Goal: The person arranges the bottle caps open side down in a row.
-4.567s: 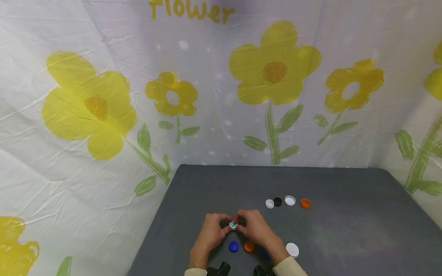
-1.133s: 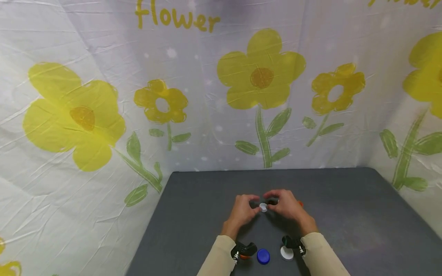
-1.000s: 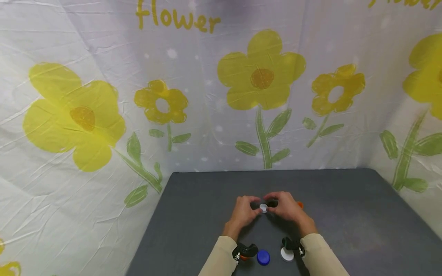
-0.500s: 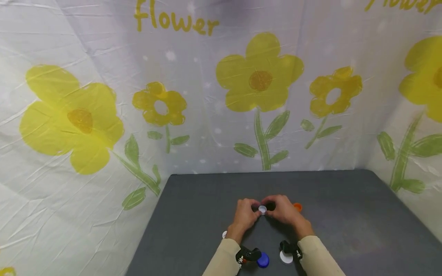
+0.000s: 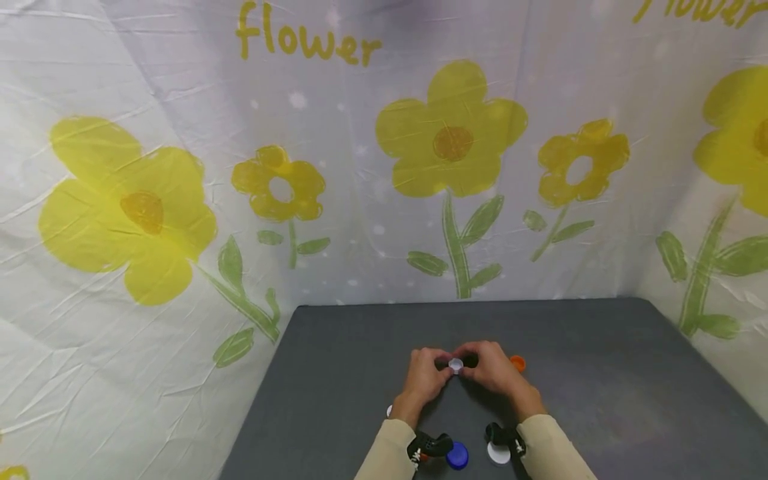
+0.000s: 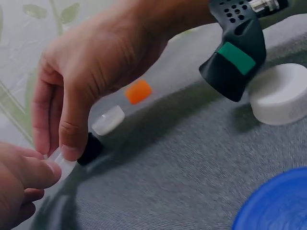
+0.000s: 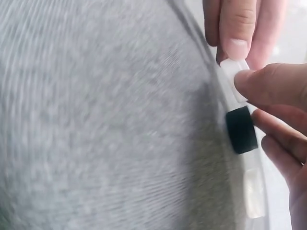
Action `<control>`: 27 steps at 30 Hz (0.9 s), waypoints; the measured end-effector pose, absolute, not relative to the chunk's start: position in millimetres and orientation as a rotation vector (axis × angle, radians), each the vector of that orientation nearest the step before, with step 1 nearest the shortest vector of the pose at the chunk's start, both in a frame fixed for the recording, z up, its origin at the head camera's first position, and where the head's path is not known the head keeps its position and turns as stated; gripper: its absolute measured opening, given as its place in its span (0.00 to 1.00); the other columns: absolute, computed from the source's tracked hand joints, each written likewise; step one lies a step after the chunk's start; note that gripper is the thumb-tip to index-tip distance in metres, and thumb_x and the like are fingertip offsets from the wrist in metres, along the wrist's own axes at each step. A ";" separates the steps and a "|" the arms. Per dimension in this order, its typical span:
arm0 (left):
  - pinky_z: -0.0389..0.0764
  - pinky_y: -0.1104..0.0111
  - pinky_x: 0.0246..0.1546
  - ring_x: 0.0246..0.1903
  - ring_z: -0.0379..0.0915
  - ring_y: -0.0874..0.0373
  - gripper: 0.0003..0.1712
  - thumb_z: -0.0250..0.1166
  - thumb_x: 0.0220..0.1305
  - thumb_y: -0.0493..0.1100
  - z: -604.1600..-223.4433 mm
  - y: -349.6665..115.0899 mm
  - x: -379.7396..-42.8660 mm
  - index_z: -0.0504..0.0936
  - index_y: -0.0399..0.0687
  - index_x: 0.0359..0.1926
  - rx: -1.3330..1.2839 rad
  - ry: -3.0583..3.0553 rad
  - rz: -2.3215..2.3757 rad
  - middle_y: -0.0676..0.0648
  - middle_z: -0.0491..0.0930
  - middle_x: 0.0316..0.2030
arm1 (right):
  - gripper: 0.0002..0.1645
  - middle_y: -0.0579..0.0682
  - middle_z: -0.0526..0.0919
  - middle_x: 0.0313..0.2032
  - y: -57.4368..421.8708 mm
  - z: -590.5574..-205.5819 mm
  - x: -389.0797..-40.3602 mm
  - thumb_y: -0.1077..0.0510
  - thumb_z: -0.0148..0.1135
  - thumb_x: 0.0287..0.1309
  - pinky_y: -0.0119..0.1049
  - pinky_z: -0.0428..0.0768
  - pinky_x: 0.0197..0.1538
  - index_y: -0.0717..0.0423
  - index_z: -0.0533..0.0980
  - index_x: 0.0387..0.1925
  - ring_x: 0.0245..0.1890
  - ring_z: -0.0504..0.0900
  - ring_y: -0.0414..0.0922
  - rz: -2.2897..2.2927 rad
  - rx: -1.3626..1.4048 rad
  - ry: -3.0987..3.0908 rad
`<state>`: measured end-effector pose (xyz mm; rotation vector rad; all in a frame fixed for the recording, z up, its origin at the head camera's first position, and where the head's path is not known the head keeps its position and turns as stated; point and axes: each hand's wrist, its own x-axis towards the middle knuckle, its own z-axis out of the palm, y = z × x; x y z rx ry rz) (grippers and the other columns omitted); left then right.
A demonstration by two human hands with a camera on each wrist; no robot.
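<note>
Soft light, blurry right-wrist view

A dark grey counter [image 5: 345, 373] with rounded far corners stands before a creased pale cloth [image 5: 366, 263] printed with yellow blooms on green stems. The large middle flower [image 5: 453, 143] has an orange-brown centre; the smaller left flower [image 5: 307, 190] and smaller right flower [image 5: 600, 157] have white ones. Yellow lettering [image 5: 268, 30] above reads "flower"

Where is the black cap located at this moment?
In the right wrist view, the black cap is on the right, between the pinched white cap and another white cap.
</note>
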<state>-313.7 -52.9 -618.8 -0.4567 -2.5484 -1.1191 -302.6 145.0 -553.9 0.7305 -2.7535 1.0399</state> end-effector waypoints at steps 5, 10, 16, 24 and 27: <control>0.88 0.64 0.48 0.45 0.90 0.57 0.09 0.83 0.60 0.38 -564.1 -54.2 -285.9 0.96 0.48 0.43 -0.434 -2.570 -1.182 0.52 0.95 0.40 | 0.15 0.42 0.94 0.43 143.4 -545.2 -295.7 0.61 0.84 0.54 0.55 0.87 0.57 0.47 0.91 0.44 0.49 0.91 0.51 1.056 0.682 -2.686; 0.88 0.59 0.56 0.51 0.90 0.56 0.10 0.81 0.64 0.39 -534.1 -57.6 -274.9 0.96 0.49 0.46 -0.410 -2.580 -1.243 0.53 0.95 0.43 | 0.15 0.43 0.94 0.44 141.4 -530.8 -284.5 0.61 0.83 0.57 0.59 0.86 0.58 0.49 0.91 0.47 0.52 0.92 0.54 1.141 0.639 -2.608; 0.87 0.55 0.60 0.54 0.90 0.55 0.13 0.80 0.65 0.39 -509.4 -63.8 -263.4 0.95 0.48 0.50 -0.466 -2.502 -1.318 0.52 0.95 0.45 | 0.16 0.43 0.94 0.46 139.3 -509.7 -267.1 0.60 0.83 0.60 0.51 0.88 0.53 0.47 0.91 0.49 0.51 0.92 0.52 1.186 0.560 -2.532; 0.87 0.56 0.61 0.55 0.90 0.58 0.13 0.79 0.68 0.43 -483.2 -71.5 -241.5 0.95 0.52 0.52 -0.505 -2.448 -1.381 0.54 0.94 0.47 | 0.18 0.45 0.94 0.48 136.3 -487.1 -241.7 0.54 0.84 0.60 0.41 0.88 0.51 0.46 0.90 0.51 0.51 0.92 0.49 1.316 0.465 -2.461; 0.86 0.53 0.64 0.58 0.89 0.55 0.12 0.78 0.70 0.44 -476.9 -74.3 -232.6 0.95 0.52 0.53 -0.515 -2.441 -1.401 0.54 0.94 0.49 | 0.18 0.45 0.94 0.49 134.0 -482.2 -232.9 0.52 0.84 0.60 0.39 0.88 0.50 0.45 0.90 0.51 0.52 0.92 0.48 1.356 0.450 -2.449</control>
